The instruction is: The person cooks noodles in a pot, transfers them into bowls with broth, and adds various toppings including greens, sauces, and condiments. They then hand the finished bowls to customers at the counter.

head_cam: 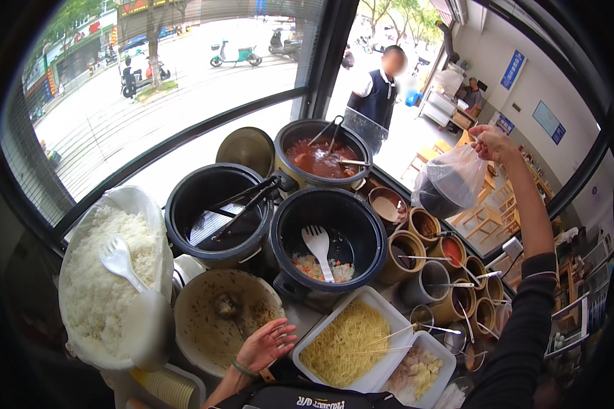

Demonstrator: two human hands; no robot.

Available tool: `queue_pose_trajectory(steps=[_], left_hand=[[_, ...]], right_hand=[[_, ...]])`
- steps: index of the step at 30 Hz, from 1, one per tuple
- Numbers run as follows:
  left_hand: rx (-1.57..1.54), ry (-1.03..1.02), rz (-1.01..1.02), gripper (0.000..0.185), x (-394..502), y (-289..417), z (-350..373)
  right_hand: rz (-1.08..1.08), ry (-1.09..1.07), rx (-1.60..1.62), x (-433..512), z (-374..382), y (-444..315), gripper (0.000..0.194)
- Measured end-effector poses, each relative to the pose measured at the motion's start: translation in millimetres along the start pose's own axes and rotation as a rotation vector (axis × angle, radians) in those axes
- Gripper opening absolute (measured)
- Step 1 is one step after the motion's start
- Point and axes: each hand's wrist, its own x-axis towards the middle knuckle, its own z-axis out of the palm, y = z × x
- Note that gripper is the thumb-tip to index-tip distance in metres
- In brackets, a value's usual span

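Observation:
My right hand (491, 144) is raised at the right, gripping the top of a clear plastic bag (468, 166) with a dark round container (440, 191) inside. My left hand (267, 345), a band at its wrist, hovers with fingers apart by the right rim of a cream bowl (194, 291) that holds a ladle and some food remains. Right of that hand sits a white tray of noodles (345, 342) with chopsticks. Behind it, a black pot (281, 220) contains a white spatula (317, 245) and a little rice with orange bits.
Left stands a large tub of white rice (94, 276) with a white spatula. Tongs (240, 209) lie across another black pot (174, 204); a pot of red stew (320, 153) stands behind. Sauce containers (401, 255) with spoons crowd the right. A person (378, 92) stands outside beyond the window frame.

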Motion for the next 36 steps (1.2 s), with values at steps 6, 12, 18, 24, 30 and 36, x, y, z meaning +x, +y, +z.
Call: queue_pose_trajectory(steps=[6, 12, 18, 24, 30, 36], left_hand=[[0.031, 0.019, 0.009, 0.038, 9, 3, 3], [0.078, 0.015, 0.013, 0.037, 15, 6, 2], [0.086, 0.047, 0.003, 0.038, 19, 7, 1], [0.061, 0.028, -0.020, 0.039, 20, 5, 4], [0.109, 0.014, -0.008, 0.040, 21, 4, 10], [0.110, 0.028, -0.012, 0.041, 23, 5, 11]], right_hand=[[0.014, -0.033, -0.021, 13, -1, 22, 0.041], [0.079, -0.043, -0.012, 14, 3, 36, 0.042], [0.106, -0.087, 0.064, 36, -12, 61, 0.033], [0.103, -0.167, 0.183, 65, -34, 90, 0.027], [0.176, -0.069, 0.112, 64, -31, 90, 0.034], [0.196, -0.053, 0.160, 62, -26, 93, 0.032]])
